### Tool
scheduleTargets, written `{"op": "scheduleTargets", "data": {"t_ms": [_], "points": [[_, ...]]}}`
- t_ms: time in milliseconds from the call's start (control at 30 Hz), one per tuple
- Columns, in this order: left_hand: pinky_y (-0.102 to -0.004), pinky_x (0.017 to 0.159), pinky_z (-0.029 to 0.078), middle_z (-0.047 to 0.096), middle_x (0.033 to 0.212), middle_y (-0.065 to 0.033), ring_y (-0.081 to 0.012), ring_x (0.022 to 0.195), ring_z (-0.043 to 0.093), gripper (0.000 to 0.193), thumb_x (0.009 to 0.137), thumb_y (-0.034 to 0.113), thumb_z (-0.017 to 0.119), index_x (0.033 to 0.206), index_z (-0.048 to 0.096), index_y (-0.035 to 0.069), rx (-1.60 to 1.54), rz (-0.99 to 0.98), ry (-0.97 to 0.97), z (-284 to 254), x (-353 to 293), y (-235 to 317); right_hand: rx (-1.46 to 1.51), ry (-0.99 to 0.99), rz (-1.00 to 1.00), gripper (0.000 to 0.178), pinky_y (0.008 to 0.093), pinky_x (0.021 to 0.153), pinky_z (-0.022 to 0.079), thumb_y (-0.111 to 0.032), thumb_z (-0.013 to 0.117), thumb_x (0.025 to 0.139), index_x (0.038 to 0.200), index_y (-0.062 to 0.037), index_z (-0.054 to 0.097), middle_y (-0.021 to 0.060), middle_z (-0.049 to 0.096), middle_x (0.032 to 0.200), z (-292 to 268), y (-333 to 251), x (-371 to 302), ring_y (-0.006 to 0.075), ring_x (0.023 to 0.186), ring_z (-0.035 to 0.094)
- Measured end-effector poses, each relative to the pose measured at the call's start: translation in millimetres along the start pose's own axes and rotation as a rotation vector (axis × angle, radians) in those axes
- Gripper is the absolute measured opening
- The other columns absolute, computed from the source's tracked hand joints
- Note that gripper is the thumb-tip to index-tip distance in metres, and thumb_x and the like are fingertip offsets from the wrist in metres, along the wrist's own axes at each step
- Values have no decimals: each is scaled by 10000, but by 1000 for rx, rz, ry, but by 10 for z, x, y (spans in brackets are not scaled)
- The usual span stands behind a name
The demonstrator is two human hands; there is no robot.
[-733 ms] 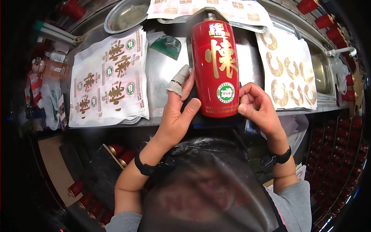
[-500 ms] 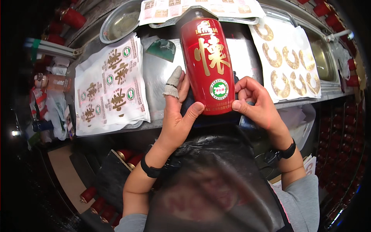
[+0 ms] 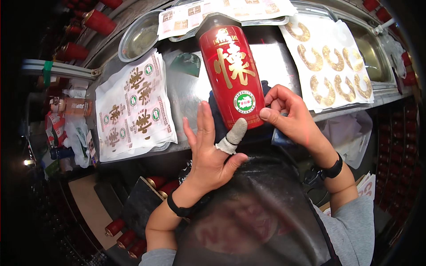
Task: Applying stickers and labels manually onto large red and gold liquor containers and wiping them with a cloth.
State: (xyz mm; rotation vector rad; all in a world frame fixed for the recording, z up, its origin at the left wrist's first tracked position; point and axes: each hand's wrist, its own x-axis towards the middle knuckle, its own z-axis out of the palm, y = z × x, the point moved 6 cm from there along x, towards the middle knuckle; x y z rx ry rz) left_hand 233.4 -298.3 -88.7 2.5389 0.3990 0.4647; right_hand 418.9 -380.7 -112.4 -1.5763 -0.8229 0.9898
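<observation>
A glossy red bottle (image 3: 231, 80) with gold lettering and a round green-and-white emblem leans back over a dark blue cloth (image 3: 217, 113) at the middle of the bench. Its upper end meets a dark angular piece (image 3: 218, 20). My left hand (image 3: 212, 153) is open, fingers spread; its index finger, in a grey cloth finger cover (image 3: 234, 134), touches the bottle's lower edge just under the emblem. At the bottle's lower right side, my right hand (image 3: 290, 114) has its fingers curled toward the thumb, with the thumb tip against the bottle; whatever its fingers pinch is hidden.
Printed transfer sheets (image 3: 133, 111) lie left; a sheet with gold horseshoe shapes (image 3: 330, 66) lies right. Behind are a metal bowl (image 3: 141, 37), a water-filled tray (image 3: 375, 57) and more sheets (image 3: 226, 13). A green scraper (image 3: 186, 64) lies beside the bottle. Red bottles (image 3: 100, 22) line the left.
My left hand has let go of the bottle's left side and come round to its lower edge, fingers spreading. The bottle has shifted slightly left in view; my right hand stays beside it.
</observation>
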Motion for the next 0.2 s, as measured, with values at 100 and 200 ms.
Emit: {"op": "scheduleTargets", "data": {"t_ms": [100, 200], "points": [[-684, 1085, -14, 77, 1570, -339, -492, 1459, 124, 555, 943, 502, 538, 1417, 530, 213, 42, -31, -6, -14, -47, -43, -9, -10, -4, 300, 209, 516, 279, -251, 763, 862, 948, -41, 568, -71, 423, 618, 7, 4, -6, 9, 577, 348], [-688, 1084, -4, 51, 1577, -329, -484, 1466, 97, 588, 925, 527, 556, 1427, 517, 222, 39, -54, 2, 64, -117, -130, 5, -12, -29, 310, 209, 511, 274, -259, 768, 859, 951, -43, 567, -68, 419, 606, 16, 0, -6, 10, 565, 342]]}}
